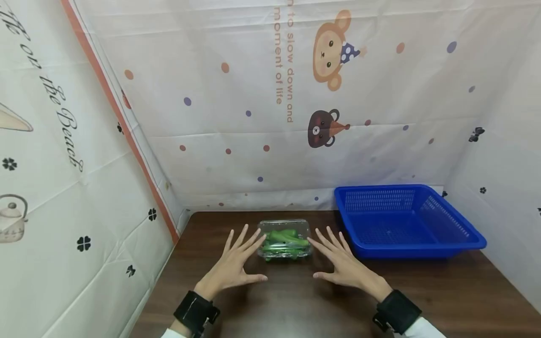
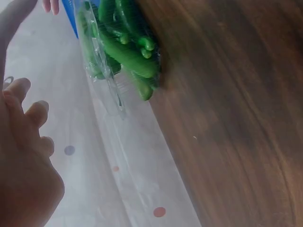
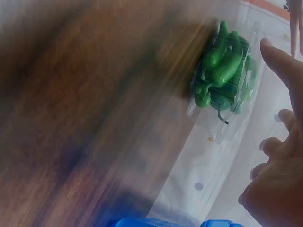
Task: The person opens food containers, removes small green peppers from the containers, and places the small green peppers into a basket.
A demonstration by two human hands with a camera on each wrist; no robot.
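A clear plastic box of green peppers (image 1: pixel 285 240) sits on the dark wooden table (image 1: pixel 296 300), near its back edge. My left hand (image 1: pixel 236 265) is spread open just left of the box, fingertips close to its side. My right hand (image 1: pixel 340 263) is spread open just right of it. Neither hand holds anything. The left wrist view shows the box of peppers (image 2: pixel 124 45) ahead of my open left hand (image 2: pixel 23 156). In the blurred right wrist view the box (image 3: pixel 222 75) lies beyond my right hand's fingers (image 3: pixel 279 61).
A blue plastic basket (image 1: pixel 401 220) stands at the back right of the table, close to the right of the box. Printed cloth walls (image 1: pixel 253 117) close in the table on the left, back and right.
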